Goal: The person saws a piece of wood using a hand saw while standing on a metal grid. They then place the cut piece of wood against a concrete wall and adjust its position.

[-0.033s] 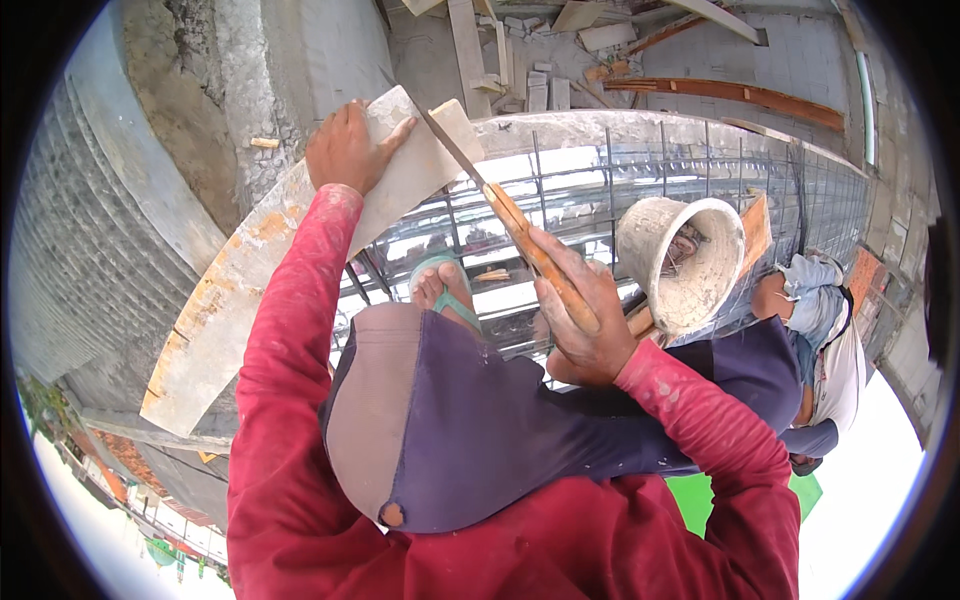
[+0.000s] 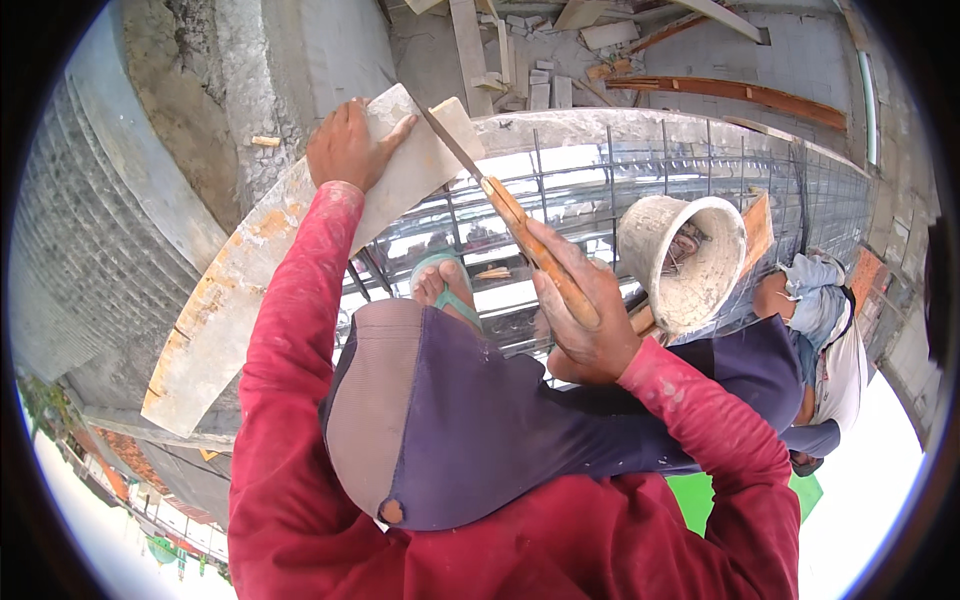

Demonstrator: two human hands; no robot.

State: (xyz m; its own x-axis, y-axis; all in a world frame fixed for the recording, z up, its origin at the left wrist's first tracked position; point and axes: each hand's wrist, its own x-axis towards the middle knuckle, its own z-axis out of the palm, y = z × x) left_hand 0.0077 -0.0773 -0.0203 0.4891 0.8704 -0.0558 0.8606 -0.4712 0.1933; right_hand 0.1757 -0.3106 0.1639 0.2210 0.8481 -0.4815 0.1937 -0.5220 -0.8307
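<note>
My left hand [image 2: 350, 148] grips the far end of a long, curved, pale board [image 2: 265, 240]. Its fingers lie over the board's outer edge, and the thumb stretches across the face. Closed round an orange-brown wooden handle, my right hand [image 2: 583, 310] holds a handsaw [image 2: 515, 215]. The narrow dark blade is seen nearly edge-on and slants up and left to the board's far end. Just right of the blade, a short pale board piece [image 2: 460, 128] shows. Whether the teeth are in the board I cannot tell.
Below me runs a cage of steel rebar [image 2: 610, 180], where my sandalled foot [image 2: 445, 285] stands. A splattered white bucket [image 2: 690, 260] with something dark inside tilts on the right. Another person [image 2: 825, 340] is beyond it. Loose planks [image 2: 470, 50] and rubble lie at the back.
</note>
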